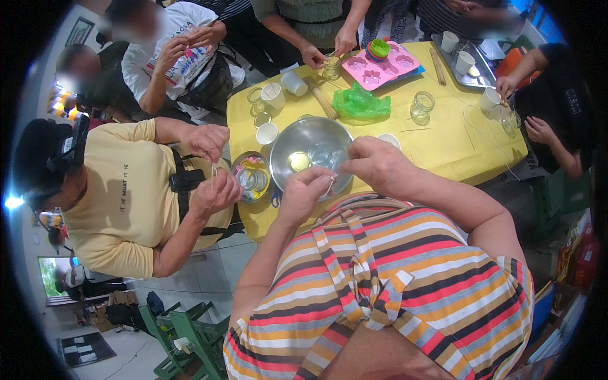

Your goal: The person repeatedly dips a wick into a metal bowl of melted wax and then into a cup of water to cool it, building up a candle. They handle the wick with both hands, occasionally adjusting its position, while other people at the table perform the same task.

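Observation:
Over the near edge of a large steel bowl [296, 137], my left hand [306, 195] pinches a thin whitish string [330, 184], which forms a small loop at the fingertips. My right hand [382, 167] is close beside it, thumb and finger pressed together; whatever they hold is too small to make out. Inside the bowl lie a clear glass jar [322, 154] and a round gold-coloured lid [299, 161]. A paper cup [389, 140] stands partly hidden behind my right hand.
A smaller metal bowl [265, 196] holding a jar stands to the left. Across the yellow-covered table [437, 149] are a green plastic bag [361, 103], pink moulds [396, 61], a glass jar [421, 109] and a metal tray [472, 77]. Several people work around it; one in yellow [136, 190] sits close at left.

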`<state>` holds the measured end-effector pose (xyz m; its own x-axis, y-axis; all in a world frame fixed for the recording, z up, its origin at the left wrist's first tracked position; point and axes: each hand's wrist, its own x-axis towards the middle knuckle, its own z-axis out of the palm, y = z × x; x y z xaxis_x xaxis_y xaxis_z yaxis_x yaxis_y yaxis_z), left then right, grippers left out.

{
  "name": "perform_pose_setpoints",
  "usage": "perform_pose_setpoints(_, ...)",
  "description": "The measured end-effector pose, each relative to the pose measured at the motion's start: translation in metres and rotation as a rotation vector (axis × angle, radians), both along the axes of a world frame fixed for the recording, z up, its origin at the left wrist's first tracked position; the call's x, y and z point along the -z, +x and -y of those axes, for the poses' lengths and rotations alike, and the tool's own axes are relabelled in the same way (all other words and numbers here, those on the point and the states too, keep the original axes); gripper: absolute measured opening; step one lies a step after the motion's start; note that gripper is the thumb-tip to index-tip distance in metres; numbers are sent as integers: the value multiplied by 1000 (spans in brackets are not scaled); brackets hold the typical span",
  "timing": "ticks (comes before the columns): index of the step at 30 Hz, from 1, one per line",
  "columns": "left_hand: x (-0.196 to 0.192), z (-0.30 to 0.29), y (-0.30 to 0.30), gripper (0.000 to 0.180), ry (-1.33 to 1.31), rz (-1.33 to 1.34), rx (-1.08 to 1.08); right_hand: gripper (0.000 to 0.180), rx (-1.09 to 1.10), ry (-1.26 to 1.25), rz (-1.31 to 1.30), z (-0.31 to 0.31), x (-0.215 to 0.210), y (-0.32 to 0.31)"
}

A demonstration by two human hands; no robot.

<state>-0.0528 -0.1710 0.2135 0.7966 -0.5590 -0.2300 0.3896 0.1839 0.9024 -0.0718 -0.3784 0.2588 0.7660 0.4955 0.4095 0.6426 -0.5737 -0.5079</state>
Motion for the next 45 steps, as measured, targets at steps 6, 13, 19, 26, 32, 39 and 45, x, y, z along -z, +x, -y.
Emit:
perform_pose_setpoints(6, 2, 3, -3, 16, -3, -32, -34, 25, 33, 3, -15, -1, 5, -5)
perform_pose_setpoints(13, 1, 8, -11, 17, 159, 196, -94, 15, 33, 192, -343, -2, 12, -5)
perform_pose_setpoints(19, -1, 8, -13, 18, 296, 340, -93, 14, 65, 200, -384, -1, 29, -2)
perform_pose_setpoints(26, -2, 10, -13, 20, 350, 369, -154, 13, 109, 722, -1275, -7, 42, -6)
perform_pose_setpoints(32, 3, 6, -7, 20, 196, 100, -123, 12, 63, 861, -1277, -13, 40, -8)
perform_pose_setpoints(39, -1, 13, -9, 20, 269, 191, -83, 22, 142, 741, -1154, -13, 29, 2)
perform_pose_setpoints(45, 18, 6, 1, 21, 196, 89, -94, 24, 120, 845, -1199, -6, 40, 2)
